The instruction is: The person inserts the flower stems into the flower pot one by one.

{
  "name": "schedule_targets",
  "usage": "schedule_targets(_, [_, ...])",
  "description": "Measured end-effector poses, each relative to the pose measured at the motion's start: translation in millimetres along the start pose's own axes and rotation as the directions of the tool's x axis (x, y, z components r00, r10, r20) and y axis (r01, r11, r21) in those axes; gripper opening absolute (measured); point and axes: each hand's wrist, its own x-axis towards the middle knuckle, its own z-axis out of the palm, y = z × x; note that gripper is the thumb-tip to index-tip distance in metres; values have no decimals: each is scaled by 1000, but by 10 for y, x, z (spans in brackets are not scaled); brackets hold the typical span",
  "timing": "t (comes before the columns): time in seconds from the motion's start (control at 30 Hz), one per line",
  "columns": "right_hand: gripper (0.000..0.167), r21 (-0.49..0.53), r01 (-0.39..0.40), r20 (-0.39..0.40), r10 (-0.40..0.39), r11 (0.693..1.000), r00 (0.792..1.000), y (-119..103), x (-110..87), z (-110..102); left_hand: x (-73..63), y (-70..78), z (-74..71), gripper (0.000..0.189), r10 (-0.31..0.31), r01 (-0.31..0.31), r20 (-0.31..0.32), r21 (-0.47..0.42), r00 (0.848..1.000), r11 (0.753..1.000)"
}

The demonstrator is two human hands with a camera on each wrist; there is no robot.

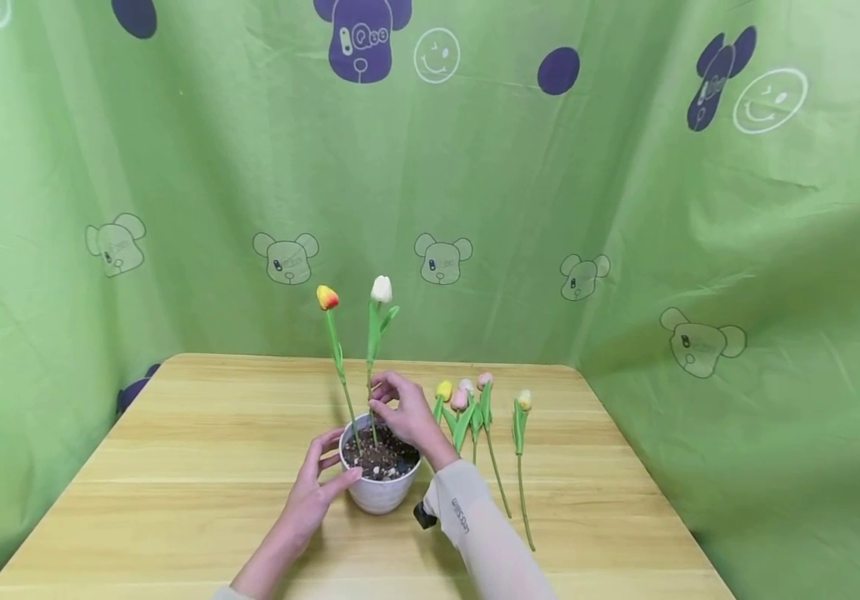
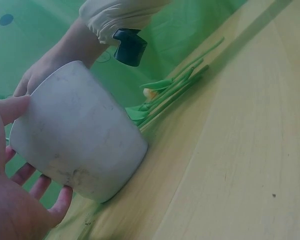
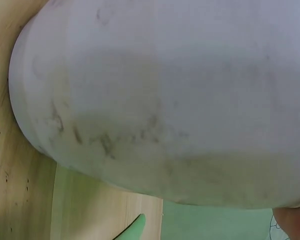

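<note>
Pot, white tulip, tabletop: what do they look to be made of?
Pot: plastic or ceramic, can't tell which; smooth, low-sheen white wall with brown smudges.
White tulip: probably artificial, perhaps plastic or foam; smooth, compact bloom and evenly green leaves.
Tabletop: wood or wood-look laminate, smooth finish; pale yellow-brown with streaky grain, but the surface alone doesn't settle which.

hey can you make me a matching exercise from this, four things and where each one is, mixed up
1. left grip
2. right grip
3. orange-red tulip
4. bright yellow tulip

A. lying on the table, right of the pot
B. against the pot
C. at the stem of the white tulip
D. standing in the pot, left of the white tulip

Pairs: 1-B, 2-C, 3-D, 4-A
</note>
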Motion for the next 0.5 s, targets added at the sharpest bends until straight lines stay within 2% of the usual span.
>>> schedule_targets(0.5, [21, -38, -14, 42, 16, 999, 999, 9, 4, 13, -4, -3, -8, 69, 5, -5, -2, 1, 1000, 1000])
